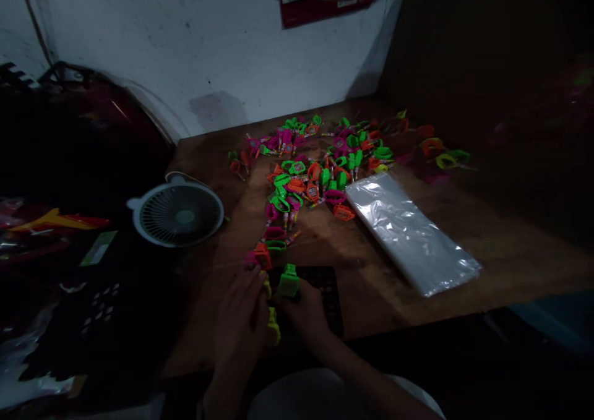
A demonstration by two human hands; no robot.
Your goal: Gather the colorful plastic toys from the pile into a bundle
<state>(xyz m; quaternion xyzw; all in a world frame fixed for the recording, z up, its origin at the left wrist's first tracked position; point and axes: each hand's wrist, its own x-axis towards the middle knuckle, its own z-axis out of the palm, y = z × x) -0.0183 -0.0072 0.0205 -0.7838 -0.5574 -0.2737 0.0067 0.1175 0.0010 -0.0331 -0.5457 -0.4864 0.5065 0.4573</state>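
Item: green toy piece (288,282), pinched upright at my right hand's (306,313) fingertips, over the black tray (330,296). My left hand (241,318) curls on a yellow piece (273,330) just beside. The loose pile (320,166) lies beyond both hands' fingertips, the plastic bags (411,234) to the right.

A single head-worn camera looks forward and down from the near edge of the surface (417,321), close above it; the far right is perhaps too dark to read.
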